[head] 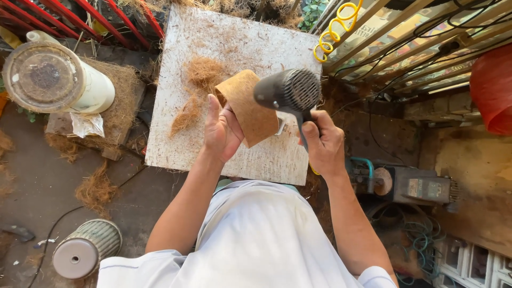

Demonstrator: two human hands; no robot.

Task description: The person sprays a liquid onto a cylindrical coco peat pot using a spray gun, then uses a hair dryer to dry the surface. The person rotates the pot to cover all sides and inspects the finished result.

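My left hand (221,130) holds a brown coir-fibre pot (246,106), cone shaped, tilted with its opening toward the upper left, above a white worktable (250,48). My right hand (324,145) grips the handle of a dark grey hair dryer (288,90), whose rear grille faces the camera; its body sits right beside the pot. Two tufts of loose coir fibre (205,72) lie on the board just beyond the pot.
A white cylindrical container (58,77) lies on a fibre mat at the left. A ribbed grey pot (85,248) stands on the floor at lower left. A small machine with hoses (416,186) is at the right, a yellow coiled hose (336,26) hangs behind, a red tub (493,88) at far right.
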